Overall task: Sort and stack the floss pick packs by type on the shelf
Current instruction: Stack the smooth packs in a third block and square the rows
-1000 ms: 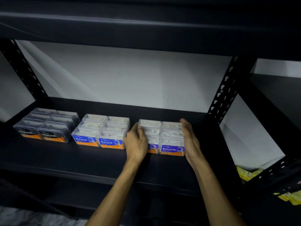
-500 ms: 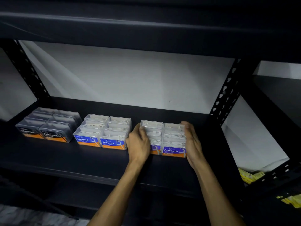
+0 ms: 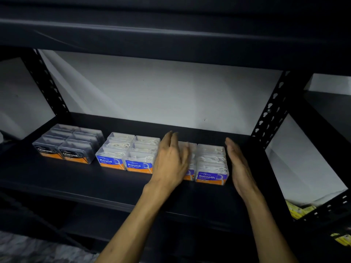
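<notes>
My left hand (image 3: 171,162) sits just left of centre in the frame, fingers straight and loosely spread, the back of it toward me. It covers the left part of the Smooth packs (image 3: 211,164) and blurs at the fingertips, so I cannot tell whether it touches the plastic or only hangs in front of it. My right hand (image 3: 238,166) stands on edge to the right of the same group, palm turned inward, fingers straight and together, with a narrow dark gap between palm and packs. Neither hand grips anything.

The Smooth packs are clear boxes with purple and orange labels, set in two columns running back from the front, right of centre on the black shelf (image 3: 114,188). Just left of them, close beside my left hand, the Round packs (image 3: 131,154) form a block two wide and three deep with blue and orange labels. Farther left, a small gap away, the Charcoal packs (image 3: 68,145) make a similar block of dark grey boxes with black and orange labels.

All three groups line up near the shelf's front half. Behind them is a white wall (image 3: 152,95). A perforated black upright (image 3: 271,111) rises at the right, and some yellow packets (image 3: 298,209) lie low in the right corner of the frame.
</notes>
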### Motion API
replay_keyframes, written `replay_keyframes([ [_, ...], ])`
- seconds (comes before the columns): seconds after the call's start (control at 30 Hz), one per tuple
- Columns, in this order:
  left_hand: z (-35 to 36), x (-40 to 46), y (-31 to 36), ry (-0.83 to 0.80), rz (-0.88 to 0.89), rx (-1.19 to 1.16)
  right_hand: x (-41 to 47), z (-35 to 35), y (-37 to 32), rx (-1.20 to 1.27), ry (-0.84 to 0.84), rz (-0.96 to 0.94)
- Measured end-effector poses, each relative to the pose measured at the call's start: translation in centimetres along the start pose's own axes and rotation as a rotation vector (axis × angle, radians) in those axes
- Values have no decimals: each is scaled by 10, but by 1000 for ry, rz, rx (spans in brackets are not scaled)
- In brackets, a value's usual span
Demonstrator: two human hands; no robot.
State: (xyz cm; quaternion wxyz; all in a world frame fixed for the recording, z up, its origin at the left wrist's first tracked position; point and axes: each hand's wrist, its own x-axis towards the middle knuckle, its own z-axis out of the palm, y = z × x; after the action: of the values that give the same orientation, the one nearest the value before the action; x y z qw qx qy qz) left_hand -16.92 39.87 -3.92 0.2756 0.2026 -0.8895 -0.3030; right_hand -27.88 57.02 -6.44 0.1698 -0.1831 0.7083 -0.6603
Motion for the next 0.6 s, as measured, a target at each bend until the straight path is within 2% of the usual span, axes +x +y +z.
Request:
replay_keyframes([
  [0.1, -30, 11, 4, -309, 170, 6, -7, -16, -24, -343, -139, -56],
  [0.17, -40, 21, 1, -555, 224, 181, -3, -20, -37, -583, -241, -107],
  [0.23, -39, 30, -6, -691, 289, 431, 6, -18, -41, -733, -327, -137],
  [0.3, -31, 38, -12, -749, 321, 560, 14, -14, -41, -780, -377, -110],
  [0.37, -24, 46, -19, -761, 336, 593, 21, -11, -39, -833, -395, -92],
  [0.5, -15, 54, -27, -748, 378, 544, 26, -8, -30, -910, -398, -67],
  [0.6, -10, 54, -30, -710, 384, 469, 25, -3, -19, -884, -373, -132],
])
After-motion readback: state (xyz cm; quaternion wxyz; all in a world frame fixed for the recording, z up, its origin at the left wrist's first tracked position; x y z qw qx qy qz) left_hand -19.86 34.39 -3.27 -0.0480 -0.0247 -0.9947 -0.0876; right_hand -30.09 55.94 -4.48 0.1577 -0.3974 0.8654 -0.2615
